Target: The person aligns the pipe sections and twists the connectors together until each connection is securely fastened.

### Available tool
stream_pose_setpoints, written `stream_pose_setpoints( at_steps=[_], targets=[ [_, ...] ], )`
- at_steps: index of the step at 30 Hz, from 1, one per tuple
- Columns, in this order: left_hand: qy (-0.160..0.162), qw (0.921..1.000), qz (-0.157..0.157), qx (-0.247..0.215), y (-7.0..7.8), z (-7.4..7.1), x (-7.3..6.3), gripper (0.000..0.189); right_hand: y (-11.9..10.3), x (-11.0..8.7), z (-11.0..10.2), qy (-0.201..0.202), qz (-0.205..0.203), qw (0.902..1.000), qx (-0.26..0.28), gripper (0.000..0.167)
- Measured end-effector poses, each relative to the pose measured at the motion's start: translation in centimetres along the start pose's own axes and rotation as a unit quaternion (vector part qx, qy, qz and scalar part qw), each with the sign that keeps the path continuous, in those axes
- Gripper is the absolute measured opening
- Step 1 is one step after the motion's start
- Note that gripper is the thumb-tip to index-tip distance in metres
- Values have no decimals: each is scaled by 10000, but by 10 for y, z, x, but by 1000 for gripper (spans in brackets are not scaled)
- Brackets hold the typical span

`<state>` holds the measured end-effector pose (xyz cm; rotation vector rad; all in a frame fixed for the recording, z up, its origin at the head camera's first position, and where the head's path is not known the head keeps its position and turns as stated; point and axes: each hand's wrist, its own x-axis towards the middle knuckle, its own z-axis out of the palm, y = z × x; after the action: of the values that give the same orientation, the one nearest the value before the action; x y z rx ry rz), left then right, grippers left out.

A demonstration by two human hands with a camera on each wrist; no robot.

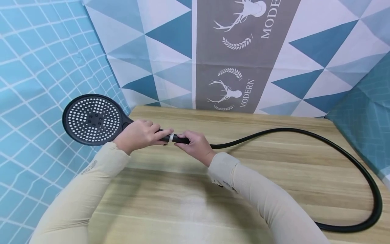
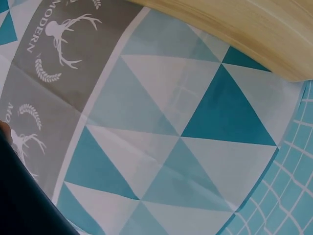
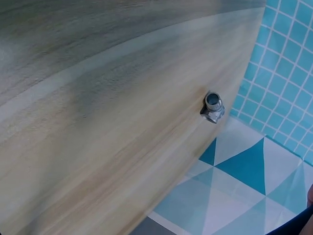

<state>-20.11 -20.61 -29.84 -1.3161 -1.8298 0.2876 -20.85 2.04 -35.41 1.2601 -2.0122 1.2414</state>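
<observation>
A black handheld shower head (image 1: 92,118) with a round face of white nozzles is held up at the left in the head view. My left hand (image 1: 141,135) wraps its handle just below the head, the index finger stretched along it. A whitish ring (image 1: 171,137) shows at the handle's lower end. Right beside that ring, my right hand (image 1: 196,144) grips the black end of the shower hose (image 1: 286,129) between thumb and fingers. Both wrist views show little of the hands; only a bit of skin appears at their edges.
The hose loops right over the wooden tabletop (image 1: 170,203) and back toward the front. A small shiny metal fitting (image 3: 213,107) stands near the tabletop's edge in the right wrist view. Blue tile-patterned sheet (image 1: 27,112) hangs at the left, triangle-patterned cloth (image 1: 170,37) behind.
</observation>
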Motion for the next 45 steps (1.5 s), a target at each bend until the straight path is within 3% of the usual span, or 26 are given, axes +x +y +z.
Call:
stream_pose_setpoints(
  at_steps=[11, 18, 25, 34, 45],
  targets=[
    [78, 9999, 41, 121, 5, -5, -1, 49, -5, 0, 1, -134, 827, 9945, 623, 18],
    [192, 9997, -36, 134, 7, -3, -4, 46, -4, 3, 3, -89, 1058, 9889, 1039, 14],
    [138, 9999, -11, 49, 12, 1, -10, 45, -5, 2, 5, -259, 1529, 9787, 1344, 10],
    [-4, 10000, -41, 70, 12, 0, -8, 49, -6, 5, 1, -407, 2067, 9674, 1403, 11],
    [53, 9999, -80, 59, 12, 2, -6, 47, -6, 10, -3, -550, 2707, 9474, 1617, 14]
  ],
)
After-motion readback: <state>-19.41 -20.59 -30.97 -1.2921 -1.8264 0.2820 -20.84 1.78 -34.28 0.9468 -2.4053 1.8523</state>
